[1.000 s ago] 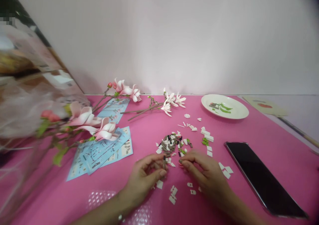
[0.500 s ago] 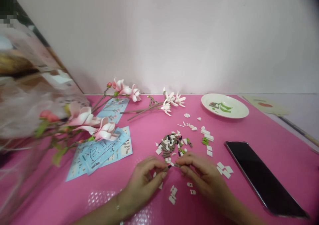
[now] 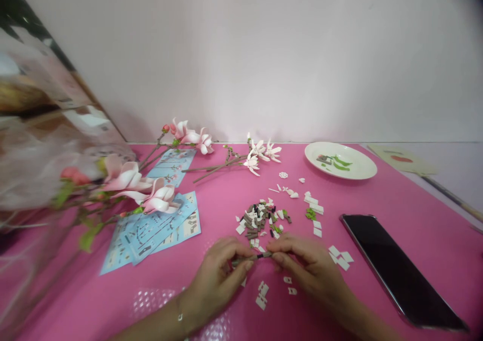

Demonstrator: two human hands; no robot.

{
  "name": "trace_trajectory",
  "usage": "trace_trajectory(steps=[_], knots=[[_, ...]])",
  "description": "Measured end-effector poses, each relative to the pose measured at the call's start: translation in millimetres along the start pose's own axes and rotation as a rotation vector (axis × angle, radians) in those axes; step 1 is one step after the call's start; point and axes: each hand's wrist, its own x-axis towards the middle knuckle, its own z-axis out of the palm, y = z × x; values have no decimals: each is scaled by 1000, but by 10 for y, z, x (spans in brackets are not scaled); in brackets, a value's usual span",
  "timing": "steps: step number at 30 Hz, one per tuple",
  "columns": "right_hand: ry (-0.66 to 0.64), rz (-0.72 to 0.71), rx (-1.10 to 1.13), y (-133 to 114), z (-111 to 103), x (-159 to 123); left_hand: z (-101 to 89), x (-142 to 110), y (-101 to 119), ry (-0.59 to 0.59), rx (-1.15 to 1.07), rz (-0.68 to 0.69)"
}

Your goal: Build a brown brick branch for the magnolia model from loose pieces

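Between my two hands a thin brown building-block stem (image 3: 267,254) with a black joint (image 3: 260,255) runs level across the middle. My left hand (image 3: 222,268) pinches its left end between thumb and fingers. On the other end, my right hand (image 3: 305,260) pinches the brown part the same way. Just behind the fingers lies a heap of small brown, white, black and green building pieces (image 3: 256,220). In front of the hands are loose white pieces (image 3: 262,294), and two small white clips (image 3: 290,285) lie to their right.
Flower stems with pink blossoms (image 3: 160,196) lie on blue instruction sheets (image 3: 173,235) at left. White-flowered stems (image 3: 226,164) rest at the back. A white plate (image 3: 362,170) holds green pieces. A black phone (image 3: 400,270) lies at right, near white tiles (image 3: 340,257). Bubble wrap (image 3: 151,301) is at front left.
The two parts, apart before with the black tip showing on the left one, now meet end to end. My hands have barely moved otherwise.
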Motion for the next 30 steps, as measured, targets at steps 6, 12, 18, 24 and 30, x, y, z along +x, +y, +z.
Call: trace_trajectory(steps=[6, 12, 18, 24, 30], knots=[[-21, 27, 12, -14, 4, -1, 22, -54, -20, -32, 65, -33], [-41, 44, 31, -36, 6, 31, 18, -61, 23, -34, 133, 40], [-45, 14, 38, -9, 14, 13, 20, -82, 14, -44, 182, 100], [-64, -41, 16, -7, -1, 12, 9, -100, -20, -81, 230, 171], [-104, -33, 36, -53, 1, 3, 13, -113, -37, -102, 252, 210]])
